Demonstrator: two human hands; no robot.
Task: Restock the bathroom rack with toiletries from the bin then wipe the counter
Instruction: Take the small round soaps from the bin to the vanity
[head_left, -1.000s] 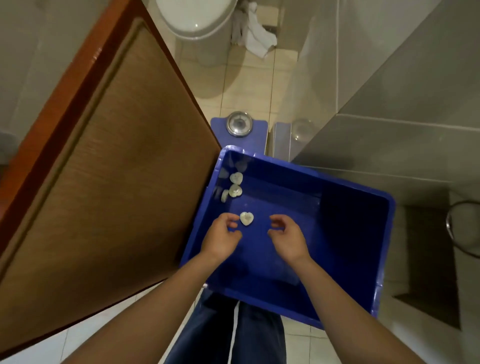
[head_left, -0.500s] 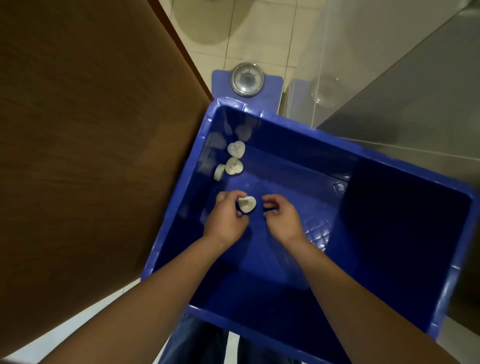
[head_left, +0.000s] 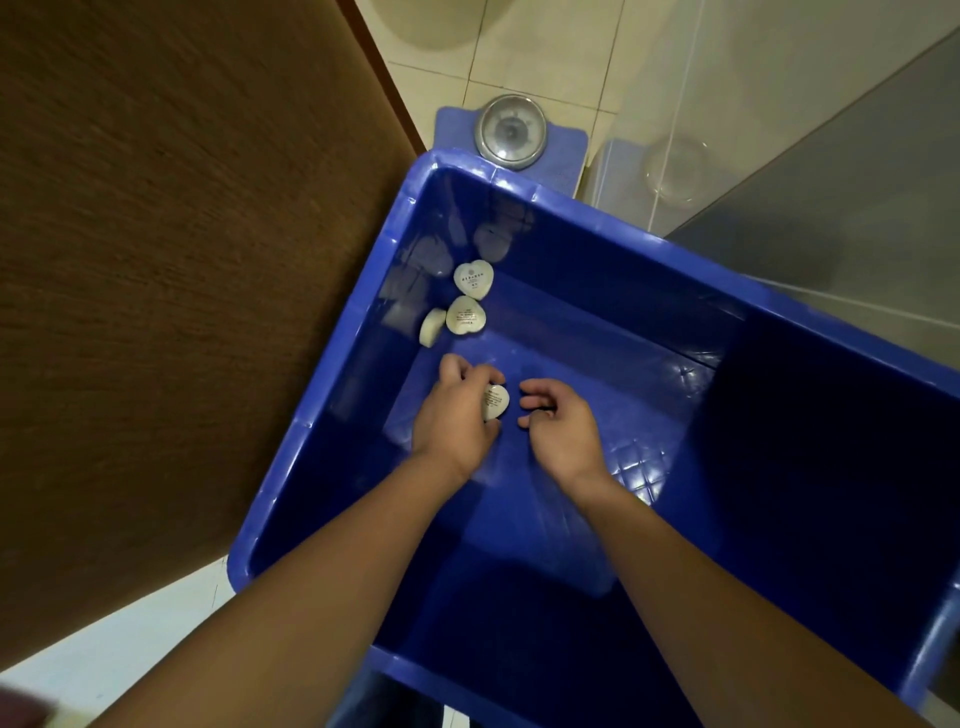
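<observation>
Inside the blue bin (head_left: 675, 249), the left hand (head_left: 454, 415) grips a white heart-shaped toiletry (head_left: 495, 401); the right hand (head_left: 558, 421) hovers beside it, fingers loosely curled, holding nothing

**Small print, none legible**

The upper heart-shaped pack (head_left: 472, 279) and the lower heart-shaped pack (head_left: 465, 316), at 11 o'clock in the blue bin (head_left: 571, 200), bear dark lettering too fine to read. Printed lines on the held pack (head_left: 496, 401), pinched by the left hand (head_left: 457, 418), are equally unreadable.
</observation>
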